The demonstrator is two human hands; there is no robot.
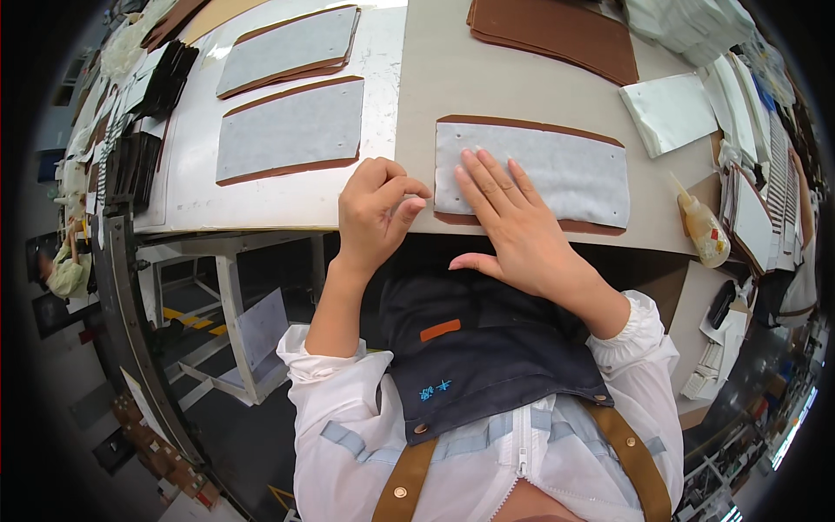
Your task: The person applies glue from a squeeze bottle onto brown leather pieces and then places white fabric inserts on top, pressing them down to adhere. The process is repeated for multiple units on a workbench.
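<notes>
A pale grey sheet [565, 174] with small holes near its corners lies on a brown panel [531, 129], whose edges show along the far and near sides. My right hand [522, 222] rests on the sheet's left half, fingers stretched out and thumb held off to the side. Just left of the sheet, my left hand [374, 209] hovers by the table's front edge. Its fingers are curled in and its thumb is close to the index finger. I see nothing between them.
Two grey-topped brown panels [291, 130] [287, 52] lie on the white board at left. A brown stack [557, 39] sits at the back. At right are white sheets [670, 113] and a squeeze bottle [704, 230]. Black pieces [135, 170] line the left edge.
</notes>
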